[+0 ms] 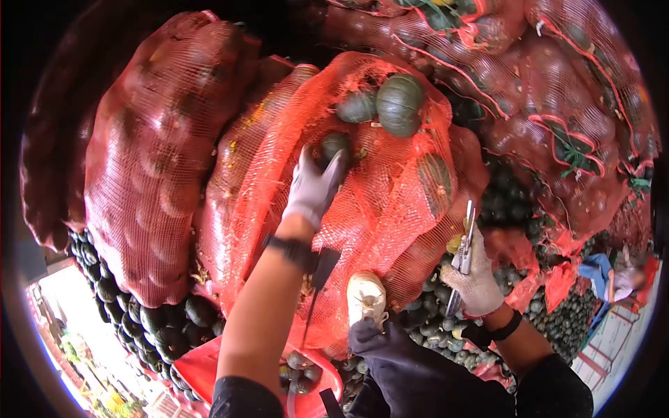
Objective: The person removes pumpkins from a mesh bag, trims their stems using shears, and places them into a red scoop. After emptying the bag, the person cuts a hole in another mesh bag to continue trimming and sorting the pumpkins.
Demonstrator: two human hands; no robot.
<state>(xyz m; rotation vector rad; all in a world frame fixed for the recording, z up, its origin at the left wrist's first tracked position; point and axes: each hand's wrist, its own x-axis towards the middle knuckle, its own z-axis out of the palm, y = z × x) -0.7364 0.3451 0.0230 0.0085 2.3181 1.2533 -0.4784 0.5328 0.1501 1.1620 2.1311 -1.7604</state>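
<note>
My left hand (315, 184), in a pale grey glove, reaches into an open red mesh sack (279, 164). Its fingers are closed around a small dark green pumpkin (336, 144). Two more pumpkins lie just beyond it in the sack: a large round one (401, 105) and a partly covered one (357, 106). Another pumpkin (435, 182) shows at the sack's right side. My right hand (478, 275), also gloved, is wrapped around a slim silver metal tool (465, 240) with its narrow end pointing up. Fingers hide part of that tool, so its exact kind is unclear.
Full red mesh sacks stand at the left (150, 153) and upper right (550, 97). Loose pumpkins (174, 334) cover the ground around. A red basin (198, 366) holding several pumpkins is near my left arm. My white shoe (366, 296) presses by the sack. Another person (613, 279) is far right.
</note>
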